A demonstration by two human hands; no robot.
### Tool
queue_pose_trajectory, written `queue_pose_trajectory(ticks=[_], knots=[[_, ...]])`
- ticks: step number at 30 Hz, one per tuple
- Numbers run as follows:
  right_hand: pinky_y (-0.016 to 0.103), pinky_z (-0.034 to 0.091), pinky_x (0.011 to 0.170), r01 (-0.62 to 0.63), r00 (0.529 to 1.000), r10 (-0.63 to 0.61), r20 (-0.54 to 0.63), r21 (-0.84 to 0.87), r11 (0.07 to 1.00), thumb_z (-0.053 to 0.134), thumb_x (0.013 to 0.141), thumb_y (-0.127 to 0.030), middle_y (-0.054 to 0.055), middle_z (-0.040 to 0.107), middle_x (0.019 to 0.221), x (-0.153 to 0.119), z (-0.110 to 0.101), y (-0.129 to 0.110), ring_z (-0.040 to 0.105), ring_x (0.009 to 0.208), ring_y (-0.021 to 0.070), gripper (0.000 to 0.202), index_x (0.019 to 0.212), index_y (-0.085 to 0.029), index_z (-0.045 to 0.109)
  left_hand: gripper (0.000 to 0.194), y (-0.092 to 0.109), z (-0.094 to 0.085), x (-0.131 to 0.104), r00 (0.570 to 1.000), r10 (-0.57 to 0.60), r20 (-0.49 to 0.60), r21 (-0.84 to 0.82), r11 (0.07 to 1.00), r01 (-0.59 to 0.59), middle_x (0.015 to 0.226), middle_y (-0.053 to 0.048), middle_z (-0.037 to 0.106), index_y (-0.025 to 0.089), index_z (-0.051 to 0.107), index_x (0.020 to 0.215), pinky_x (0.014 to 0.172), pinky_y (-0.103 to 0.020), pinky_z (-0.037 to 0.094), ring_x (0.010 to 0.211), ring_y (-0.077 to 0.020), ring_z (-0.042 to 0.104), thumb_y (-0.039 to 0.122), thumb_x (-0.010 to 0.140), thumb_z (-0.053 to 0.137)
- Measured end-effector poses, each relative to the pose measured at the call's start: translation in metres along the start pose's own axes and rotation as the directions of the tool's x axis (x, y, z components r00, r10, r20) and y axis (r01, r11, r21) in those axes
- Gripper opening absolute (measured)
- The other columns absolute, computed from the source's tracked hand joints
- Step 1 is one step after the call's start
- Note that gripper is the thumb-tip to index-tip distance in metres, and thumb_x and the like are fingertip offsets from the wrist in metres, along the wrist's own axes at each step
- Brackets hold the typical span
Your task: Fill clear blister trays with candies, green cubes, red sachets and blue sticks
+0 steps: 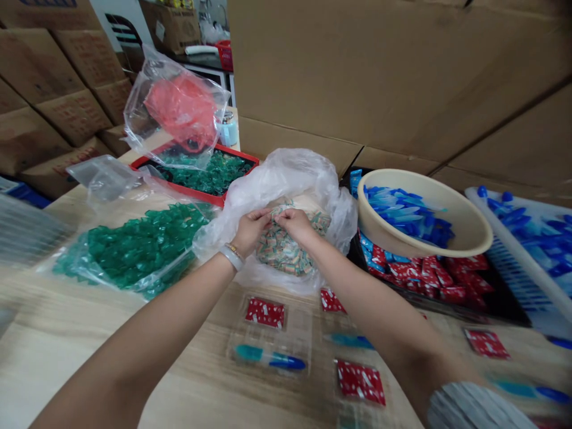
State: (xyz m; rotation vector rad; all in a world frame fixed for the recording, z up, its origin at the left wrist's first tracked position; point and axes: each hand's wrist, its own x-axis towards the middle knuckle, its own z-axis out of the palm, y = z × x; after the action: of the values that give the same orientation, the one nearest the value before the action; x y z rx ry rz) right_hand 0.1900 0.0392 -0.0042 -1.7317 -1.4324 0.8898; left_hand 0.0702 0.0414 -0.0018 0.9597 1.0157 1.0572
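Observation:
Both my hands meet over a white plastic bag [290,167] whose mouth is spread wide. Inside lie many small flat pieces [288,250] in beige and green, perhaps folded paper; their kind is unclear. My left hand [254,229] is closed in a pinch at the heap's upper left. Just beside it, thumb and fingers pressed together, is my right hand [295,225]. Whatever sits between the fingertips is too small to make out. Below the bag, a clear plastic tray [290,328] holds a red printed packet [265,313] and a blue-and-teal pen-shaped piece [270,356].
Left of the bag lies a clear bag of green plastic pieces [143,241], with a red-rimmed tray [179,190] behind. To the right, a cream basin [420,244] of blue pieces rests over a black crate [504,304] of packets. Cardboard boxes [313,65] wall the back.

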Motion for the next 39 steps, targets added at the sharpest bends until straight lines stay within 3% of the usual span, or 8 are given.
queue_pose_trajectory(ticks=[6,10,13,18,23,27,35,39], knots=[[0.021,0.035,0.054,0.171,0.984,-0.145,0.101,-0.338,0.926,0.051,0.072,-0.025,-0.002,0.054,0.055,0.001,-0.020,-0.004,0.047,0.054,0.0104,0.016,0.063,-0.016,0.061,0.019,0.010,-0.006,-0.002,0.999,0.010,-0.053,0.111,0.994,-0.004,0.063,0.001,0.059,0.009,0.062,0.072,0.057,-0.020,0.042,0.056,-0.0073,0.050,0.021,0.057,0.065],[0.022,0.037,0.066,0.457,0.884,-0.343,0.319,-0.430,0.779,0.046,0.075,-0.011,0.001,0.061,0.077,-0.013,-0.030,-0.007,0.052,0.070,0.0120,0.022,0.086,-0.018,0.064,0.017,0.014,-0.020,-0.013,0.998,-0.059,0.022,0.211,0.976,0.052,0.060,0.002,0.056,0.009,0.060,0.067,0.056,-0.021,0.042,0.056,-0.0082,0.050,0.020,0.055,0.065],[0.026,0.037,0.073,0.576,0.814,-0.379,0.439,-0.529,0.624,0.050,0.076,-0.017,0.005,0.059,0.087,-0.028,-0.022,-0.009,0.051,0.083,0.0164,0.018,0.088,-0.018,0.063,0.019,0.007,-0.031,-0.022,0.999,-0.015,0.029,0.265,0.964,0.006,0.062,0.001,0.056,0.010,0.060,0.070,0.057,-0.023,0.044,0.058,-0.0097,0.052,0.023,0.057,0.064],[0.033,0.034,0.079,0.596,0.801,-0.382,0.461,-0.671,0.441,0.046,0.080,-0.019,0.010,0.056,0.092,-0.045,-0.003,-0.009,0.047,0.093,0.0218,0.016,0.086,-0.016,0.060,0.018,-0.014,-0.039,-0.023,0.995,0.098,-0.034,0.469,0.881,-0.071,0.068,-0.003,0.061,0.010,0.062,0.075,0.057,-0.024,0.045,0.060,-0.0122,0.054,0.023,0.064,0.058],[0.026,0.036,0.070,0.499,0.864,-0.304,0.401,-0.608,0.618,0.050,0.075,-0.016,0.005,0.055,0.081,-0.032,-0.005,-0.002,0.049,0.079,0.0166,0.009,0.077,-0.016,0.059,0.019,-0.019,-0.039,-0.019,0.991,0.130,0.010,0.584,0.804,-0.111,0.073,-0.005,0.064,0.011,0.063,0.082,0.062,-0.024,0.047,0.065,-0.0132,0.057,0.018,0.067,0.054],[0.022,0.035,0.064,0.523,0.833,-0.351,0.427,-0.404,0.750,0.052,0.073,-0.013,0.001,0.052,0.072,-0.017,-0.008,-0.006,0.047,0.069,0.0119,0.006,0.070,-0.015,0.057,0.019,-0.015,-0.037,-0.019,0.997,0.059,0.056,0.548,0.832,-0.080,0.070,-0.003,0.063,0.011,0.064,0.081,0.056,-0.023,0.046,0.057,-0.0116,0.055,0.018,0.066,0.054],[0.020,0.032,0.059,0.529,0.832,-0.410,0.375,-0.309,0.791,0.053,0.068,-0.009,-0.002,0.049,0.067,-0.004,0.000,-0.017,0.044,0.062,0.0090,0.007,0.068,-0.014,0.058,0.027,-0.002,-0.036,-0.021,0.984,-0.041,0.173,0.219,0.976,0.002,0.070,-0.002,0.061,0.009,0.062,0.079,0.057,-0.023,0.045,0.059,-0.0102,0.053,0.031,0.064,0.059],[0.020,0.035,0.059,0.459,0.866,-0.367,0.340,-0.250,0.853,0.048,0.076,-0.014,-0.001,0.055,0.066,0.010,-0.016,-0.017,0.047,0.061,0.0093,0.013,0.077,-0.014,0.061,0.031,0.002,-0.038,-0.018,0.995,0.050,0.091,0.408,0.909,-0.083,0.072,-0.004,0.062,0.008,0.061,0.087,0.058,-0.024,0.045,0.060,-0.0118,0.054,0.026,0.062,0.060]])
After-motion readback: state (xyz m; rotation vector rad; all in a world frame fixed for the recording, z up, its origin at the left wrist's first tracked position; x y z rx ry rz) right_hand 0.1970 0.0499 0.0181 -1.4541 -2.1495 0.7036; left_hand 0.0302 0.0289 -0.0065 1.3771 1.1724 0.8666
